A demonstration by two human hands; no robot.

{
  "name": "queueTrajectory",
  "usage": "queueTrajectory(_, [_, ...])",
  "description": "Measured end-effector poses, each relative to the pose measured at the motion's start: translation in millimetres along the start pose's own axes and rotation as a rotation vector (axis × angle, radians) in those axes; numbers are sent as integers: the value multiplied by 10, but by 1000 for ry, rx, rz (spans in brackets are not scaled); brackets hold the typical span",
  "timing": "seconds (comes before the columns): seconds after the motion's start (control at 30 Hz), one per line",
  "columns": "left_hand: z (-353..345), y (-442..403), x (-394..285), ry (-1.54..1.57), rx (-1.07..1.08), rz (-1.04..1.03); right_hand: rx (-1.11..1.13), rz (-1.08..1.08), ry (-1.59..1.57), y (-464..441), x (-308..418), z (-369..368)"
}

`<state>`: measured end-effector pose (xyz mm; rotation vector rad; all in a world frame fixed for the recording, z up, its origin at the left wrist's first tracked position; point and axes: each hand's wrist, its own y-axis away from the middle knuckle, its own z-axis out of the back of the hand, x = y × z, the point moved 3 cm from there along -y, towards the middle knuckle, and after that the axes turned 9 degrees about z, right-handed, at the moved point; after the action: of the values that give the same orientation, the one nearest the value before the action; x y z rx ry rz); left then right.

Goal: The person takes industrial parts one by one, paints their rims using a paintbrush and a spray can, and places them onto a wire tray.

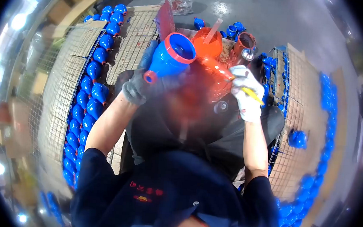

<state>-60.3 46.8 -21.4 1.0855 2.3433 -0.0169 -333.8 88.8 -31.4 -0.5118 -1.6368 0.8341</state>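
My left hand (138,84), in a grey glove, holds a glossy blue vessel (166,62) with a red rim around its wide opening and a red ring at its narrow end. The vessel is tilted, its wide mouth facing up and to the right. In a white glove, my right hand (247,90) is closed on a yellow-handled brush (251,95), whose tip points left toward a red-coated container. An orange-red bowl (205,46) with a pale stick in it stands just beyond the vessel. A blurred reddish smear hides part of the area below the vessel.
Rows of blue vessels (94,70) lie along a wire rack (129,43) on the left. Another wire rack (297,89) stands on the right, with a single blue vessel (298,139) on it. A red-stained cup (245,41) and a small can (247,54) stand at the back right.
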Motion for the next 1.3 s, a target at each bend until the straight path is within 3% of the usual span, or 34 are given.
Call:
queueTrajectory(0.13, [37,-46,-106,-655,-269,-209,-286,128,-209,-150,-38,210])
queueTrajectory(0.23, [-140,-22,-30,-1408,-530,-399,-364,-97,17,-560,256,153])
queueTrajectory(0.3, [-286,-38,115,-1818,-470,-558,-169,-296,497,-819,437,52])
queueTrajectory(0.33, [-309,-48,157,-1948,-410,-629,-206,-377,231,-934,301,8])
queueTrajectory(0.37, [-328,-65,217,-2075,-346,-705,-73,-406,375,-1065,378,-74])
queueTrajectory(0.4, [-342,-81,298,-2107,-298,-779,126,-317,634,-1106,312,-35])
queueTrajectory(0.43, [-356,-91,360,-2141,-261,-777,197,-327,603,-1116,236,-35])
queueTrajectory(0.5, [-414,-81,427,-2213,-199,-778,320,-113,768,-1114,72,-73])
queueTrajectory(0.53, [-424,-82,443,-2200,-211,-692,360,-216,749,-1068,61,-58])
queueTrajectory(0.6, [-370,-81,469,-2128,-229,-596,446,-407,700,-1023,106,-68])
queueTrajectory(0.7, [-245,-90,439,-1837,-270,-287,429,-332,663,-932,182,-38])
queueTrajectory(0.77, [-123,-93,422,-1513,-287,-84,339,-282,662,-794,120,-24])
queueTrajectory(0.83, [36,-99,423,-1202,-230,-54,264,-170,724,-612,78,35])
queueTrajectory(0.9, [231,-101,353,-909,-181,-6,115,-264,383,-462,-5,78])
queueTrajectory(0.93, [159,-61,373,-725,-154,67,4,-250,357,-394,61,49])
queueTrajectory(1.03, [138,-74,517,-255,-152,-83,-216,-388,67,-144,-207,103])
queueTrajectory(1.13, [402,-323,762,500,9,40,-382,-231,-210,176,-639,23])
queueTrajectory(1.23, [100,-493,904,824,223,4,-522,-220,-677,352,-1104,-265])
queueTrajectory(1.3, [-39,-526,774,822,412,-30,-586,-225,-697,351,-1297,-358])
